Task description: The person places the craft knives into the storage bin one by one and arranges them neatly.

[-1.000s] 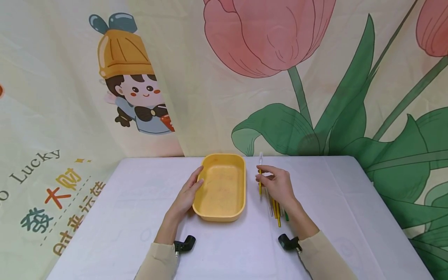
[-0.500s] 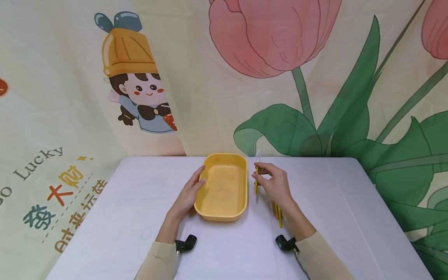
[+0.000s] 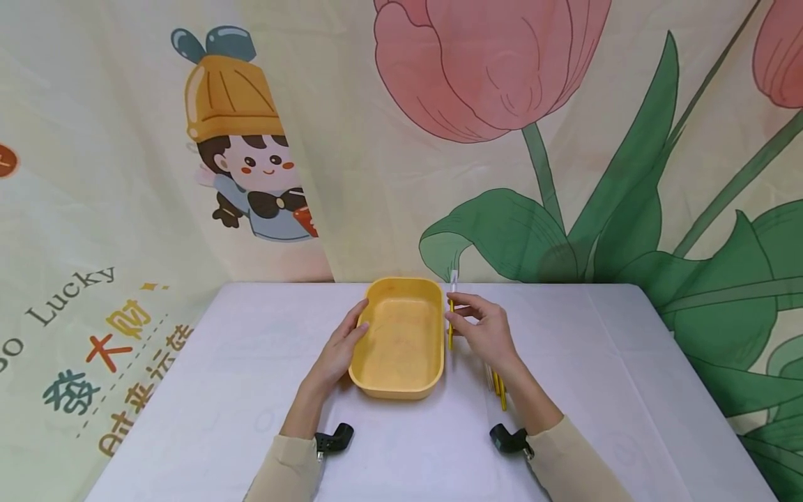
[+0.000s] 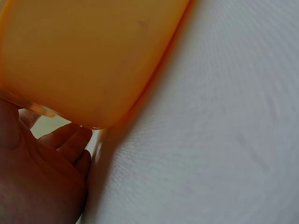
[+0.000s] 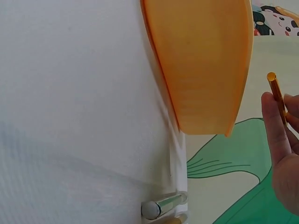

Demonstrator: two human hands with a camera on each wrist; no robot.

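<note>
A yellow rectangular plastic basin (image 3: 396,341) stands on the white-covered table in the head view. My left hand (image 3: 339,345) holds it by its left side, thumb at the rim and fingers along the outer wall; the left wrist view shows these fingers (image 4: 70,140) against the basin. Just off its right side, my right hand (image 3: 489,331) pinches a slim yellow pen-like stick (image 3: 451,324) with a clear top end, upright. The right wrist view shows the rounded lower end of the stick (image 5: 272,78) beyond the fingertips. Inside, the basin is bare.
Several more slim sticks (image 3: 500,390), yellow and clear, lie on the table by my right wrist, partly hidden under the forearm. A clear one with a whitish end (image 5: 161,206) shows in the right wrist view. A printed cloth (image 3: 351,174) hangs behind the table.
My right hand has carried the yellow stick leftward, closer to the basin's right rim. The left hand keeps its hold, and the basin has stayed in place.
</note>
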